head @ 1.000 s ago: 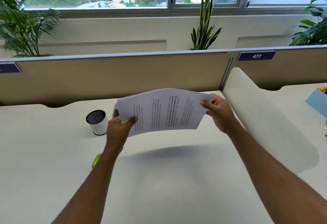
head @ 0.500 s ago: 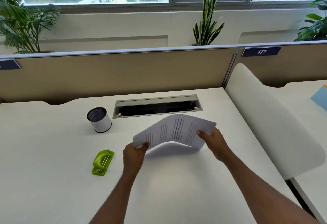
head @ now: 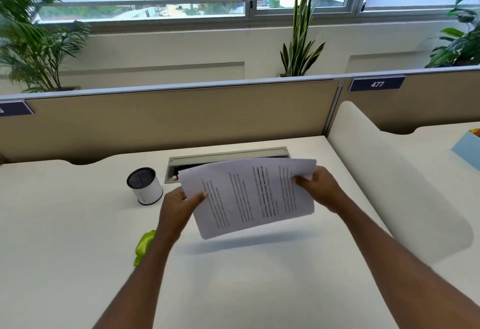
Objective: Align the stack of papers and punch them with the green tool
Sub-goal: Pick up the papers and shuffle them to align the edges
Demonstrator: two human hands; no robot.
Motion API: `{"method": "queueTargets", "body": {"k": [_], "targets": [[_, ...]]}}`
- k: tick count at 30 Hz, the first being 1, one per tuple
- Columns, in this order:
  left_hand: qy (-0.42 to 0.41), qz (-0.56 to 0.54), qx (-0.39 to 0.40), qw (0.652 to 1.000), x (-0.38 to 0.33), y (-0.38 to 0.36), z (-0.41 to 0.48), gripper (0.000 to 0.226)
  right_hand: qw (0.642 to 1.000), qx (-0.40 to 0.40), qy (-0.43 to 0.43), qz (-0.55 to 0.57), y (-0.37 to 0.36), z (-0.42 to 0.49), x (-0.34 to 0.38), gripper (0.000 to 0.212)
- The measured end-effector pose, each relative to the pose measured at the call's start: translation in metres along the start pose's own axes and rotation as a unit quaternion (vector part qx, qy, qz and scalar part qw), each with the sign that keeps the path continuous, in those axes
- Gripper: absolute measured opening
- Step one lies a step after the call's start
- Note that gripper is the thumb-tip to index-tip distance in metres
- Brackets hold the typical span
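**White desk, printed stack held above it in both hands**

White laminate forms the desk (head: pixel 65 263), which runs from the near edge back to a tan partition panel (head: pixel 168 118) along its far edge. A second, cream divider (head: pixel 389 172) stands along the desk's right edge, running from the far right corner toward the near side. Set into the desk close to the middle of the far edge is a grey cable tray slot (head: pixel 223 153), its right part hidden behind the paper.

The stack of papers (head: pixel 249 196) is off the desk, held in the air over the middle of the surface, printed side up and tilted, with its shadow falling on the desk beneath. The sheets fan slightly at the upper right corner, so the edges are not flush. The left hand (head: pixel 179 206) pinches the stack's left edge, thumb on top and fingers beneath. The right hand (head: pixel 319 188) grips the right edge near the upper corner, thumb over the sheets, fingers closed behind.

A white pen cup with a dark mesh lining (head: pixel 144 185) stands upright left of the cable slot, apart from the paper. The green hole punch (head: pixel 143 245) lies on the desk toward the left of centre, mostly hidden behind the left forearm.
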State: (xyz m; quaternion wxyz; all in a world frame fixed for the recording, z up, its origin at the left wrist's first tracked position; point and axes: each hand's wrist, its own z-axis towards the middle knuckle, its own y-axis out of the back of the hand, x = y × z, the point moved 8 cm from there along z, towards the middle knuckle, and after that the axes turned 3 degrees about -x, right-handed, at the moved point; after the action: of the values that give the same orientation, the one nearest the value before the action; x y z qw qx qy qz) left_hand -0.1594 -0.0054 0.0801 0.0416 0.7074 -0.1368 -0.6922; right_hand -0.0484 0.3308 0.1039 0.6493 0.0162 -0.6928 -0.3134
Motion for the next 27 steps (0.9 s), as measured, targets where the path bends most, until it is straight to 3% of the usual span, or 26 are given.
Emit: {"method": "queueTargets", "body": {"k": [5,9,12,21,27], "targets": [[-0.073,0.069,0.017,0.995,-0.036,0.010,0.010,0.026,0.989,-0.006,0.105,-0.104,0.023,0.016,0.067,0.019],[-0.076,0.029,0.002,0.997,-0.041,0.019,0.013,0.011,0.975,0.017,0.157,-0.158,0.033,0.015,0.107,0.012],[-0.085,0.024,-0.003,0.996,-0.042,0.022,0.011,0.020,0.966,0.042,0.172,-0.188,0.033,0.012,0.122,0.012],[-0.197,0.130,0.111,0.965,-0.084,-0.048,-0.021,0.003,0.929,0.095,0.215,-0.285,-0.017,0.008,0.157,0.010],[-0.199,0.088,0.079,0.973,-0.097,-0.054,-0.024,0.017,0.914,0.124,0.188,-0.337,-0.013,0.012,0.161,0.009]]}}
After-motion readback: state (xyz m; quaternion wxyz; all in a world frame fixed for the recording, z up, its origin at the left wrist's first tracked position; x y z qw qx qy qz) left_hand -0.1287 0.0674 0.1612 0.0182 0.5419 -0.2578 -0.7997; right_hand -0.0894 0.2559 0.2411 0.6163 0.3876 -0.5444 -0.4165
